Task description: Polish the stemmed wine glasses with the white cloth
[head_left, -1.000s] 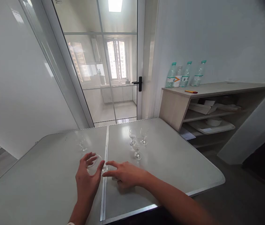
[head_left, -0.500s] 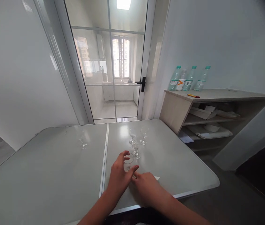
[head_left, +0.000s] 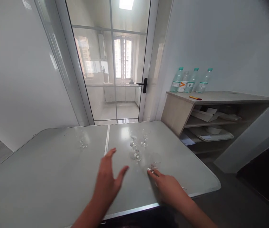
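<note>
A small clear stemmed glass [head_left: 154, 161] stands on the grey folding table [head_left: 53, 171], right of the middle seam. My right hand [head_left: 166, 188] reaches to its foot, fingertips pinched at the base. My left hand [head_left: 108, 182] hovers over the table left of it, fingers spread and holding nothing. Three more small stemmed glasses [head_left: 137, 146] stand in a cluster just beyond. Another glass [head_left: 82, 142] stands alone on the left half.
A wooden shelf unit [head_left: 179, 110] stands to the right of the table, with three water bottles [head_left: 191, 79] and a red pen [head_left: 195, 98] on top. A glass door [head_left: 115, 63] with a black handle is behind the table.
The glass travelled from the table's seam to the right of the cluster. My left hand let go of its bowl and opened; my right hand stayed at its foot.
</note>
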`<action>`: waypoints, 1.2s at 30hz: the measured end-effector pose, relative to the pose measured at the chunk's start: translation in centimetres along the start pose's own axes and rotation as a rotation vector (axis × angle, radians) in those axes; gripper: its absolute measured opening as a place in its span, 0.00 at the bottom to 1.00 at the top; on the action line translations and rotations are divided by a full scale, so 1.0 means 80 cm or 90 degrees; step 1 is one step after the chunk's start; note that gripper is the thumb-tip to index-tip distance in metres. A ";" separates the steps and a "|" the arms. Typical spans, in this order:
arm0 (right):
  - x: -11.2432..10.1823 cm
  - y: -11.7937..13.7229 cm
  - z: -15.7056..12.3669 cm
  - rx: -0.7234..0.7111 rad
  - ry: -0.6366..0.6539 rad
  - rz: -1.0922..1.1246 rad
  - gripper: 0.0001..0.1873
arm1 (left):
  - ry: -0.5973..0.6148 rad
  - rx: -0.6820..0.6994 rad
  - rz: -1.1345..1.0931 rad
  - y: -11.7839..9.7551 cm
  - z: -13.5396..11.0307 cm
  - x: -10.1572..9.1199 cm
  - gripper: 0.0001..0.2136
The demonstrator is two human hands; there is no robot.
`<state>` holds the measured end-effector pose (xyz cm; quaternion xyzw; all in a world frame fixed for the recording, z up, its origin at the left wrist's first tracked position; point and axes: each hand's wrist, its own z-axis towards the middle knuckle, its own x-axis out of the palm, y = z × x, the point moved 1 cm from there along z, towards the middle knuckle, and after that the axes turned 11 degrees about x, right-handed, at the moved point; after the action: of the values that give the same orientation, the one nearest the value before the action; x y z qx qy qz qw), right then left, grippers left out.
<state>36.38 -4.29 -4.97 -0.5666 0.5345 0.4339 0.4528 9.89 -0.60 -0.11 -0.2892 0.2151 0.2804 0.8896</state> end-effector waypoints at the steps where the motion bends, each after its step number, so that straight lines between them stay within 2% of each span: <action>1: 0.001 -0.010 0.006 0.025 0.006 -0.006 0.55 | -0.048 -0.005 0.044 0.019 0.008 -0.023 0.23; 3: 0.000 -0.026 0.021 0.056 0.003 -0.007 0.53 | -0.139 -0.037 0.138 0.065 0.026 -0.062 0.13; 6: -0.005 -0.033 0.046 0.060 -0.014 0.013 0.50 | -0.182 -0.111 0.233 0.142 0.051 -0.095 0.13; 10: -0.010 -0.027 0.068 0.047 -0.020 0.047 0.48 | -0.198 -0.220 0.273 0.224 0.065 -0.096 0.23; 13: -0.012 -0.021 0.076 0.040 -0.025 0.055 0.48 | -0.185 -0.304 0.253 0.260 0.061 -0.082 0.34; 18: -0.013 -0.018 0.084 0.016 -0.039 0.039 0.45 | -0.131 -0.356 0.187 0.290 0.050 -0.062 0.52; 22: -0.013 -0.019 0.085 0.014 -0.038 0.041 0.44 | -0.098 -0.415 0.161 0.312 0.046 -0.055 0.55; 28: -0.014 -0.023 0.084 0.024 -0.026 0.073 0.47 | -0.103 -0.442 0.077 0.334 0.042 -0.044 0.39; 32: -0.016 -0.024 0.081 0.025 -0.026 0.065 0.47 | -0.114 -0.406 0.031 0.337 0.040 -0.037 0.29; 34: -0.015 -0.024 0.071 0.048 -0.017 0.036 0.45 | -0.121 -0.397 0.020 0.335 0.040 -0.036 0.25; 36: -0.016 -0.023 0.053 0.080 -0.032 0.038 0.38 | -0.133 -0.390 0.016 0.328 0.042 -0.038 0.23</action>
<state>38.14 0.18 -4.53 -0.5100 0.5659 0.4270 0.4872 -8.02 18.10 -6.28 -0.5103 0.0320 0.3714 0.7750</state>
